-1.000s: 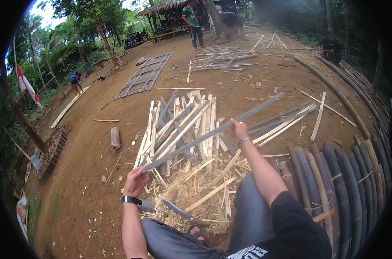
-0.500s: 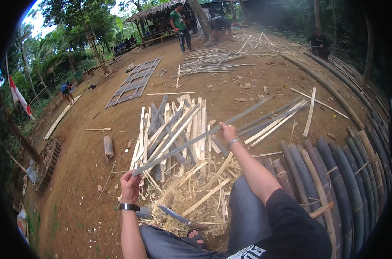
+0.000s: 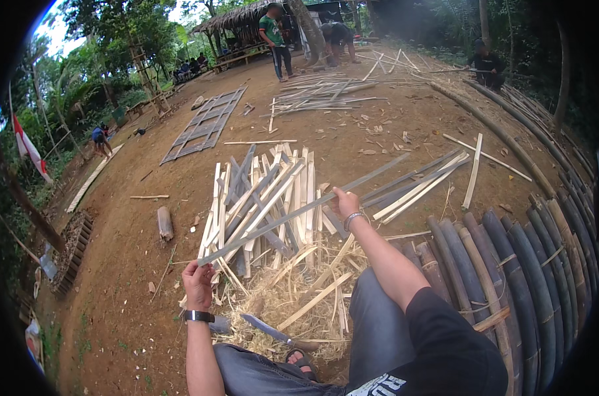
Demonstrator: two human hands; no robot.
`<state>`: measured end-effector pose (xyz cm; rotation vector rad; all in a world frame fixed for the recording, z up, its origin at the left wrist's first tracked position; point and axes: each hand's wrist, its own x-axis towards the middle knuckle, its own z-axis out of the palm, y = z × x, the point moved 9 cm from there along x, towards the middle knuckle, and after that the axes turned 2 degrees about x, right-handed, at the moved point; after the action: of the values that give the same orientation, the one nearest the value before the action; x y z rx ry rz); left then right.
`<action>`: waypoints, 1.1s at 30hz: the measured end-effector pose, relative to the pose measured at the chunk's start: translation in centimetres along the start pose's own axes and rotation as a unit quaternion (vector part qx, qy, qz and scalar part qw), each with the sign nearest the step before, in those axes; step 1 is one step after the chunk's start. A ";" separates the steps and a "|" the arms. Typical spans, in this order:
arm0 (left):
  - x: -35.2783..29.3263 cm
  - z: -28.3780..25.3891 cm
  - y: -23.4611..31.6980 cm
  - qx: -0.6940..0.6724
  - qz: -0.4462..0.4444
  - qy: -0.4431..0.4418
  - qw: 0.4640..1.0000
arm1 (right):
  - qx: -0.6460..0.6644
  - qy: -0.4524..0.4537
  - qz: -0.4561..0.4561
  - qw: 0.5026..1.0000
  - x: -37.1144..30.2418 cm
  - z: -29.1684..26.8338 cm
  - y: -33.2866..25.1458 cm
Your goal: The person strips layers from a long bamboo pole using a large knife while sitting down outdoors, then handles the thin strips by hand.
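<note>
A long, dark-skinned bamboo strip (image 3: 276,222) stretches slantwise between my two hands, above a pile of split bamboo slats (image 3: 307,191). My left hand (image 3: 198,282) pinches its near end, and my right hand (image 3: 346,203) grips it farther along, with the far end reaching past the fingers. Under my arms lies a heap of pale bamboo shavings (image 3: 299,297). A large knife (image 3: 268,328) with a wooden handle rests on the shavings by my sandalled foot, its blade toward the left.
Whole bamboo poles (image 3: 511,264) lie side by side close on my right. A bamboo lattice frame (image 3: 207,124) is on the dirt ahead, and a short log (image 3: 165,223) sits at left. One person in a green shirt (image 3: 273,33) stands far off; others bend or crouch nearby.
The bamboo strip and both hands have shifted very slightly left. My grip on it looks the same.
</note>
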<state>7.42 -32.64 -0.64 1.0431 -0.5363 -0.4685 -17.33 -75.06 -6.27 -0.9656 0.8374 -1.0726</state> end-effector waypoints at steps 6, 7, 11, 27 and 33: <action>0.1 -1.1 -0.7 0.045 -0.041 0.036 0.998 | -0.006 -0.002 -0.002 1.000 -0.2 -0.1 -0.4; 0.1 -1.4 -0.8 0.065 -0.045 0.044 0.996 | -0.009 0.000 -0.005 1.000 -0.2 -0.1 -0.4; 0.3 -2.5 -1.1 0.126 -0.061 0.077 0.987 | -0.025 0.011 -0.028 0.999 0.1 -0.4 -0.7; 0.6 -4.2 0.6 0.503 0.036 0.136 0.853 | -0.059 0.020 -0.035 0.997 0.0 -0.7 -1.2; -0.4 -3.0 2.7 0.605 0.056 0.201 0.769 | -0.035 0.013 -0.050 0.998 -0.6 -0.3 -1.7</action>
<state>9.30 -29.24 0.48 2.2709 -0.4833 0.3217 -18.27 -74.83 -4.71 -1.0628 0.8601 -1.1508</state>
